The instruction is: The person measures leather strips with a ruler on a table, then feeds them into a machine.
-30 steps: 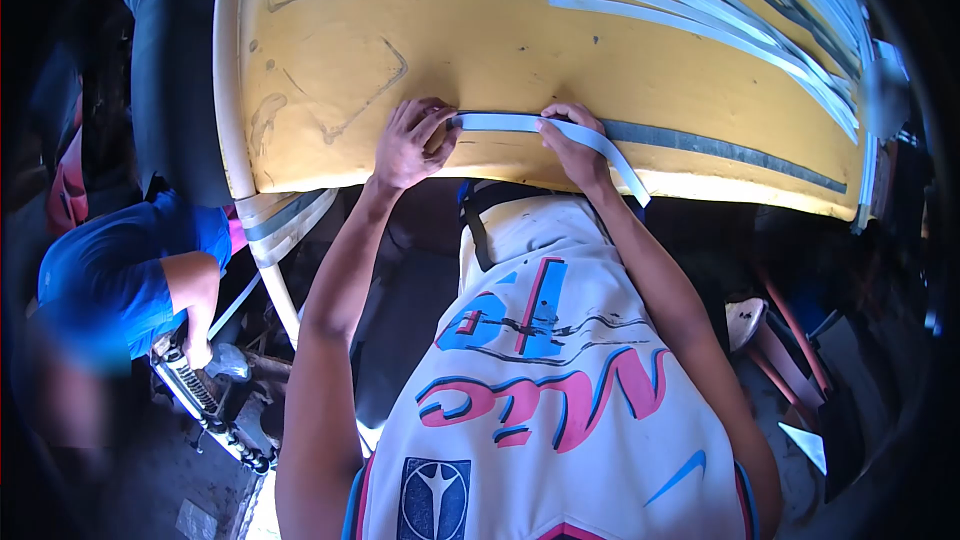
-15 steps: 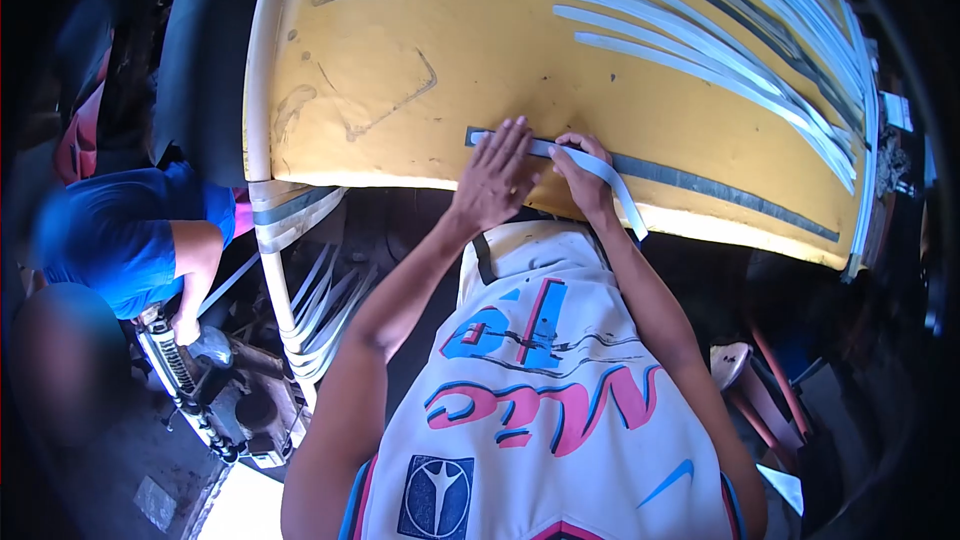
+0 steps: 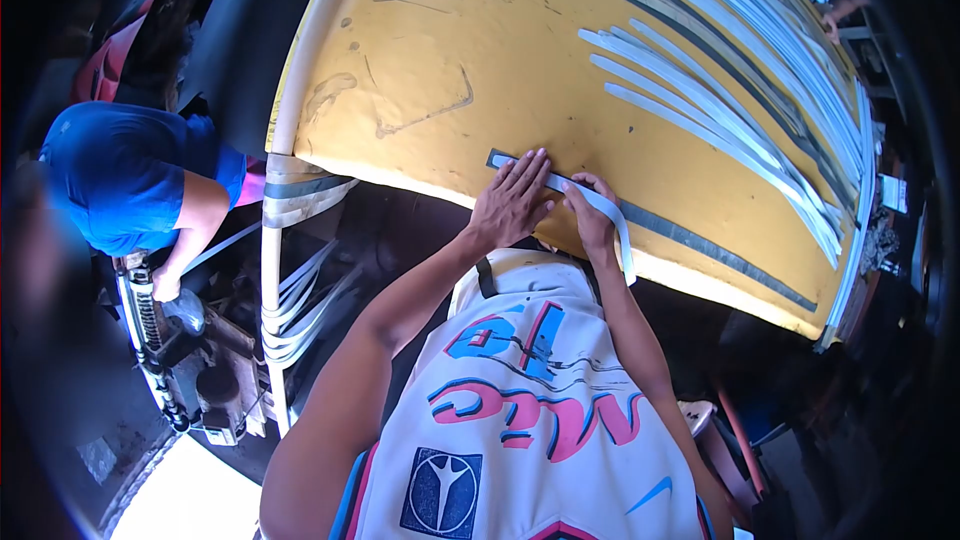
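Note:
A white strip (image 3: 608,206) lies along a dark grey strip (image 3: 715,253) near the front edge of the yellow-covered table (image 3: 400,40). My left hand (image 3: 511,200) rests flat on the white strip near its left end, fingers stretched out. Just to the right, my right hand (image 3: 592,218) has its fingers closed around the same white strip. Beyond that grip the strip's loose end curves up and drops over the table edge. The dark strip runs on to the right, uncovered by the white one.
Several white and grey strips (image 3: 700,95) lie in a bundle at the table's right side. More strips (image 3: 300,315) hang from a pole at left. A co-worker in a blue shirt (image 3: 120,175) bends over a metal machine (image 3: 215,385). Another person's arm (image 3: 845,10) shows at the far right corner.
My view has turned, so the table appears tilted and another person has come into sight at upper right. Both hands stay at the white strip, the left flat and the right gripping.

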A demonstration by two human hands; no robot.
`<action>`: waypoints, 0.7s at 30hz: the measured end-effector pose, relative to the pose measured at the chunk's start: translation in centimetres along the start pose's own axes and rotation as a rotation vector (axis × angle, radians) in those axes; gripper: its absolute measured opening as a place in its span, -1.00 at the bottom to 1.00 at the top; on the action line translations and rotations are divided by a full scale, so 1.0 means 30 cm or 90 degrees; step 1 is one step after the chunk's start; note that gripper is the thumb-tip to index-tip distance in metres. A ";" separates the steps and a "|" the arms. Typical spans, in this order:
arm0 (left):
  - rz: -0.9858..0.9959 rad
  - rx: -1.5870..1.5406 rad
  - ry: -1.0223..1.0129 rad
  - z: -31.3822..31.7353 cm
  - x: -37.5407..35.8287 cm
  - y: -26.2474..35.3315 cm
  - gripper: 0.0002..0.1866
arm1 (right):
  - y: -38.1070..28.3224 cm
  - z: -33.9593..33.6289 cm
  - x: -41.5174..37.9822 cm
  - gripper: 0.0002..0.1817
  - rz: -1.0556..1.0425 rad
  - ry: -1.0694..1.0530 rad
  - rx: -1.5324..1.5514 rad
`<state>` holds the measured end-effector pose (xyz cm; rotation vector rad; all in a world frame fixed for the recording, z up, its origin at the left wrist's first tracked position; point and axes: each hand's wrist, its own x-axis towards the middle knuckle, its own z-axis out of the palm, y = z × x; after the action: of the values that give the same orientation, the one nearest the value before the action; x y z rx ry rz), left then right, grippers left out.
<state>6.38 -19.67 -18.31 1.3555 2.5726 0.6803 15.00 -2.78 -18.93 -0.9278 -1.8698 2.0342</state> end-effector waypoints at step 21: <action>0.022 -0.014 0.024 0.010 -0.007 -0.013 -0.27 | -0.181 -0.111 -0.010 -0.67 0.169 -0.247 -0.170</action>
<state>6.30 -19.93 -18.76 1.3954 2.5678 0.7448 15.83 0.66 -13.62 -0.9369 -2.3804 2.2905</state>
